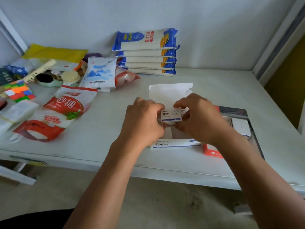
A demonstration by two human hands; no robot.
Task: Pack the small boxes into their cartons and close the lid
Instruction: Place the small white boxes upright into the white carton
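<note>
- At the far left edge of the frame a colourful puzzle cube (19, 90) lies among small clutter on the white table (102, 129).
- Just right of it, in the left middle, a red and white sugar bag (56, 113) lies flat, with a white pouch printed with blue mountains (99, 73) standing behind it.
- In the upper middle a stack of blue and white packets (146, 52) rests against the back wall.
- At the centre the left hand (143, 121) reaches in from below, its fingers curled and pinching the left end of a small box (171, 115).
- The small box, white with blue print, is held level between both hands, above the open inside of the white carton (175, 143); whether it touches the carton floor cannot be told.
- The carton sits near the front edge of the table, its lid (170, 91) standing open and upright behind the hands.
- The right hand (199, 119) pinches the right end of the small box, thumb below and fingertips above.
- In the right middle, partly hidden by the right forearm, a red carton (212, 152) lies just beside the white one.
- Further right a dark tray (234, 111) holds another white box (241, 127).
</note>
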